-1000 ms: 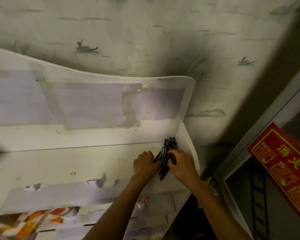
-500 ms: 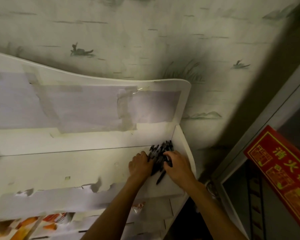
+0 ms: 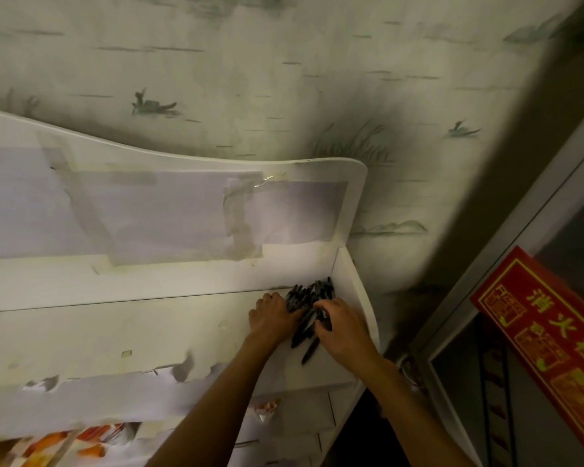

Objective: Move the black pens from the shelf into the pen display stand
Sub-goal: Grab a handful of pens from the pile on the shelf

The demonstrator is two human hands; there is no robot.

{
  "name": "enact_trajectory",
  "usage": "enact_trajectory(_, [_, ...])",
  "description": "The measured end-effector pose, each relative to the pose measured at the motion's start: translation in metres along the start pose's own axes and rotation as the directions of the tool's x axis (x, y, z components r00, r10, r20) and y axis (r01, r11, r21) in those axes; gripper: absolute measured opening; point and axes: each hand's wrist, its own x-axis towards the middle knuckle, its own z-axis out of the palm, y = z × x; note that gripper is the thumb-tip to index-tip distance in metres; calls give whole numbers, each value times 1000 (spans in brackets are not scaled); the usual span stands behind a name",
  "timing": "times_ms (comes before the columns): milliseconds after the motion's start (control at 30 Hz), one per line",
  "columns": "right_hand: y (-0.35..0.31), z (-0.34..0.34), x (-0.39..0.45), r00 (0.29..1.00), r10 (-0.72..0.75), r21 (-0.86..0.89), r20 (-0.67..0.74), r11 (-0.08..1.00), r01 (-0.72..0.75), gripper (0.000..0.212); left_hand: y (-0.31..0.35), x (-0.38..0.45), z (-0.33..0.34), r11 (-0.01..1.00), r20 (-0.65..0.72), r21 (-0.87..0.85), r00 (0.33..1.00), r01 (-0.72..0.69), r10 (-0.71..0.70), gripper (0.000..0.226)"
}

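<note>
At the far right corner of the white shelf, hard against the right side panel, sits the whole job: a loose pile of black pens. No pen display stand is in view, so the drop-off spot can't be judged from here.

Risks, biggest first:
- Shelf front edge. A few pens stick out of the pile toward the person, one stray pen furthest out. Judgement: if the pile gets swept or squeezed unevenly, those roll off the front edge and fall behind the lower tiers.
- Bundle size. Lots of pens, round and slick by the look. Likely too many for one clean grab; lifting them all at once probably sheds the outer ones.
- Side panel. Pile is jammed into the corner, so fingers have little room on the right side. Pens at the back may get left behind.
- Light is dim, and black pens in shadow are easy to miss.

Hands versus pens:
- Left hand is on the left flank of the pile, fingers bent against the pens, gathering. Whether it really holds any, cannot tell.
- Right hand is on the pile's near right side, fingers curled over and gripping several pens.
- Pile lies between the two hands and fans out beyond the fingertips toward the back edge; the stray pen lies in the gap between the wrists.
</note>
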Motion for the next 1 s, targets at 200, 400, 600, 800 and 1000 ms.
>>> enact_trajectory(200, [1,1,0,1000,-3,-17,4,1000,3,35,-14,6,-5,997,34,-72,999,24,-21,61])
enact_trajectory(400, [1,1,1,1000,4,-14,5,1000,-4,33,-3,4,-3,997,5,-80,1000,10,-10,79])
enact_trajectory(600, [2,3,-1,1000,2,-9,-3,1000,-2,32,-4,10,-5,998,43,-68,999,14,-11,69])
enact_trajectory(800, [3,4,-2,1000,8,-4,-2,1000,-8,33,-4,9,-9,997,76,-75,997,18,-13,60])
enact_trajectory(1000, [2,3,-1,1000,22,-4,3,1000,-22,36,-4,12,-12,998,103,-63,995,15,-8,57])
